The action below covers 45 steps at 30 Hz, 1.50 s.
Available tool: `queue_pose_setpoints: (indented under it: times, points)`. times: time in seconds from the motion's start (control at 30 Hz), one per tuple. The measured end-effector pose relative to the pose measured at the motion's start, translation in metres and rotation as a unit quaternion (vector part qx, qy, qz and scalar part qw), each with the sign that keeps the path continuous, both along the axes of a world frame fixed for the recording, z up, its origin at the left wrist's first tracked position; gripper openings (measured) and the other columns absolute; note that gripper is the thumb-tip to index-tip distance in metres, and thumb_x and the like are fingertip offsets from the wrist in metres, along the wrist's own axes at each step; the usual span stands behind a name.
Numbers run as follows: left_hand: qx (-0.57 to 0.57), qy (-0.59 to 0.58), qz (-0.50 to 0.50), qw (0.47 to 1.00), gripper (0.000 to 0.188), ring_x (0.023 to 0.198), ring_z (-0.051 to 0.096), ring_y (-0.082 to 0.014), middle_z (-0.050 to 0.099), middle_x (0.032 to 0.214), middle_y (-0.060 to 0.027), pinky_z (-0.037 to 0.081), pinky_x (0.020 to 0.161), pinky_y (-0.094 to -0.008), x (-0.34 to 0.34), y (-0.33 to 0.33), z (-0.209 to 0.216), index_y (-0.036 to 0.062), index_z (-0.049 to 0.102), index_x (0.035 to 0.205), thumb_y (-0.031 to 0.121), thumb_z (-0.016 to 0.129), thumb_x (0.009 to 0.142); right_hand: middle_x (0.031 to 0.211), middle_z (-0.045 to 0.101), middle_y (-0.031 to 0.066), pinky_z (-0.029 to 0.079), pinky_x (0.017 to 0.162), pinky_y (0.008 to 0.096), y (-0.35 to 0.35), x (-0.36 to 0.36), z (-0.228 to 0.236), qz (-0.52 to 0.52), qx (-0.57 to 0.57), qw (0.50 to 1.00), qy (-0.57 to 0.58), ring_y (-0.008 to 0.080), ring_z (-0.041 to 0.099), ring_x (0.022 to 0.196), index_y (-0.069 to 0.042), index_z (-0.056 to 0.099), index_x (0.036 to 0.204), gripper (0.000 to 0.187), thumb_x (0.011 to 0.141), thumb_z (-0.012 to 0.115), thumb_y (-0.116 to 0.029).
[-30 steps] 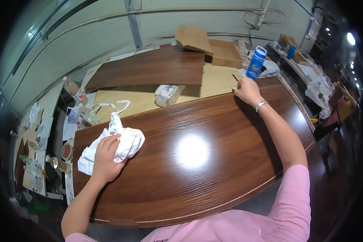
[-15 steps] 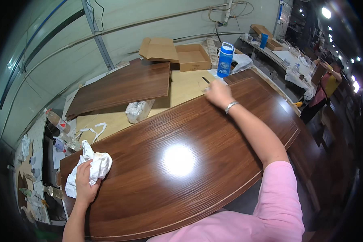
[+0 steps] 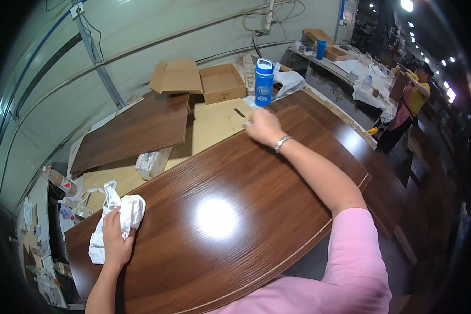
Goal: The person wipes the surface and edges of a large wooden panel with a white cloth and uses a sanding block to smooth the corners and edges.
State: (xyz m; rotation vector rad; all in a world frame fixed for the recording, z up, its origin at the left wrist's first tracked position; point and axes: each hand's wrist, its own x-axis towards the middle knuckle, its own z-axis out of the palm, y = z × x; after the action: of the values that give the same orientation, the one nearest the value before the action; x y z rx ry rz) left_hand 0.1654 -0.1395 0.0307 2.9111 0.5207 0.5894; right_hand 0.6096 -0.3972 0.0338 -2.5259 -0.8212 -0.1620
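Observation:
A large glossy dark brown wood-grain panel with a curved near edge lies before me. On its left end, my left hand grips a crumpled white cloth, which rests against the surface. My right arm reaches across the panel, and my right hand is closed at the far edge. A small pale bit shows by its fingers, too hidden to name. Just beyond that hand, a short dark strip lies on the tan board.
Behind are a second brown panel propped on a wrapped block, an open cardboard box and a blue bottle. Plastic bottles stand left. At far right, a co-worker stands by another bench.
The whole view has shifted, so most things sit farther left in it. My left hand and the cloth have moved slightly inward over the panel. The right hand stays at the far edge.

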Motion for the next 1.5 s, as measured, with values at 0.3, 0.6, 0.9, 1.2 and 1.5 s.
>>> queue_pose_setpoints:
  times: [0.3,0.6,0.9,1.2,1.5]
  points:
    - [-0.006,0.009,0.024,1.000,0.057,0.125,0.047,-0.0412,0.052,0.134,-0.0213,0.037,0.109,-0.0458,0.004,0.002,0.004,-0.0054,0.052,0.128,0.009,0.071,0.076,0.095,0.071,0.0233,0.056,0.084,0.0461,-0.097,0.128,0.000,-0.188,-0.027,0.975,-0.112,0.0393,0.070,0.093,0.001,0.074,0.083,0.027,0.082,0.073,-0.027]
    - [-0.031,0.014,0.039,0.999,0.059,0.130,0.045,-0.0420,0.051,0.137,-0.0224,0.034,0.112,-0.0462,0.004,0.002,0.002,-0.0053,0.049,0.133,0.009,0.068,0.079,0.090,0.071,0.0233,0.055,0.079,0.0474,-0.125,0.144,-0.009,-0.217,-0.008,0.971,-0.100,0.0386,0.070,0.089,0.000,0.073,0.082,0.027,0.084,0.070,-0.027]
    - [-0.038,0.030,-0.082,0.995,0.067,0.137,0.039,-0.0439,0.043,0.149,-0.0244,0.030,0.117,-0.0476,0.108,-0.033,0.000,-0.0068,0.041,0.141,0.012,0.068,0.082,0.068,0.067,0.0098,0.049,0.067,0.0362,-0.119,0.135,-0.037,-0.196,0.371,0.906,0.059,0.0188,0.062,0.067,0.002,0.070,0.078,0.032,0.085,0.078,-0.028]
    - [-0.016,0.012,-0.233,0.972,0.061,0.133,0.045,-0.0404,0.047,0.145,-0.0265,0.032,0.115,-0.0467,0.367,-0.170,-0.017,-0.0064,0.049,0.136,0.036,0.058,0.094,0.070,0.069,0.0096,0.050,0.069,0.0371,-0.103,0.167,-0.057,-0.157,0.361,0.918,0.035,0.0209,0.064,0.070,-0.001,0.072,0.079,0.034,0.084,0.077,-0.035]
    - [-0.111,-0.040,-0.106,0.987,0.040,0.118,0.060,-0.0342,0.066,0.123,-0.0203,0.041,0.105,-0.0461,0.202,-0.054,-0.010,0.0017,0.064,0.121,0.029,0.061,0.092,0.070,0.066,0.0073,0.047,0.068,0.0334,-0.122,0.176,-0.060,-0.130,0.349,0.927,0.038,0.0158,0.060,0.070,0.002,0.072,0.082,0.027,0.087,0.073,-0.025]
